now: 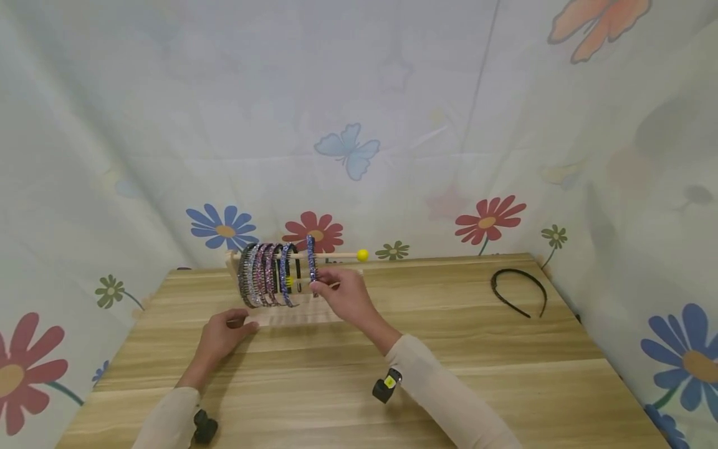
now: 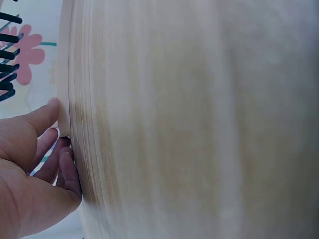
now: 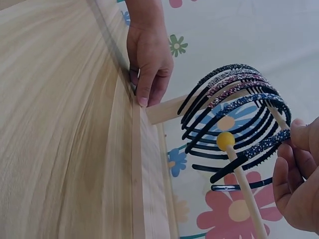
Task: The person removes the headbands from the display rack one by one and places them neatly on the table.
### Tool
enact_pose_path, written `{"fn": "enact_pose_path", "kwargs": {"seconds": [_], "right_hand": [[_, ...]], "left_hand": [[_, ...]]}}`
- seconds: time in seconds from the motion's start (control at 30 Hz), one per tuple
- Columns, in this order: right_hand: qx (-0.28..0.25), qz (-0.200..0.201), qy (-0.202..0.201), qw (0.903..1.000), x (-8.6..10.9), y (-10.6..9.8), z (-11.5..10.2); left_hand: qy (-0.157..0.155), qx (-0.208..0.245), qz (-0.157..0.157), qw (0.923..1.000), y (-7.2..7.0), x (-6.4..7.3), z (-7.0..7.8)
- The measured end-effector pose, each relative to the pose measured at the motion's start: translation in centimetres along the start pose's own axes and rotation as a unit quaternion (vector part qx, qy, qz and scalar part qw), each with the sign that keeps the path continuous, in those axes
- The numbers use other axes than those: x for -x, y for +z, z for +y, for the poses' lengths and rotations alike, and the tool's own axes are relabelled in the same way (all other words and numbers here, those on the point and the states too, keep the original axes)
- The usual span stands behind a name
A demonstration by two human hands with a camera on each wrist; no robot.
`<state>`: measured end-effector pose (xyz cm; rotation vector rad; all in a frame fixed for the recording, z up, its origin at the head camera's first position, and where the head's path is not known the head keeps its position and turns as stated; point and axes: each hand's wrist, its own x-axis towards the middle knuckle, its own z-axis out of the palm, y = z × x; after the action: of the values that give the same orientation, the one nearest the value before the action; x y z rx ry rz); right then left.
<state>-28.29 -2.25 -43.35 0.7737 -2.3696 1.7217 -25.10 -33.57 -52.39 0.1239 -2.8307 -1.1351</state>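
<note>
Right hand (image 1: 344, 296) pinches blue glittery curved headband (image 1: 311, 257).
Left hand (image 1: 221, 337) pinches pale wooden rack base (image 3: 149, 184), left end; headband-on-rod (image 1: 339, 255) contact unclear.

Well back from the grip of the right hand (image 1: 346, 296), past the uncovered wrist, begins a long cream sleeve (image 1: 449, 396), plain and matte, with soft folds along the forearm. On the inner side of that cuff, behind the grip, sits a small boxy black wrist camera (image 1: 382, 391) on a black band (image 1: 396, 374), marked with a bright yellow label (image 1: 389, 382); its print, if any, is too small to make out. Behind the fingers of the left hand (image 1: 223, 335) comes a matching left sleeve (image 1: 167, 419), likewise cream, with a second black camera (image 1: 205, 428), chunky and round-cornered, at its inner edge
</note>
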Motion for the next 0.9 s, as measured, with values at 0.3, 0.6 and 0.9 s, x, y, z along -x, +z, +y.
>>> {"fn": "enact_pose_path", "kwargs": {"seconds": [0.3, 0.6, 0.9], "right_hand": [[0.016, 0.008, -0.003, 0.9998, 0.1, -1.2, -0.3], [0.02, 0.022, 0.001, 0.9996, 0.1, -2.3, -0.7], [0.005, 0.036, -0.01, 0.9993, 0.0, -3.0, -1.1]], "left_hand": [[0.004, 0.001, 0.0, 1.0, 0.0, 0.0, -0.4], [0.001, 0.001, -0.002, 1.0, 0.0, 0.0, -0.2], [0.007, 0.004, 0.0, 1.0, 0.1, -0.1, -0.1]]}}
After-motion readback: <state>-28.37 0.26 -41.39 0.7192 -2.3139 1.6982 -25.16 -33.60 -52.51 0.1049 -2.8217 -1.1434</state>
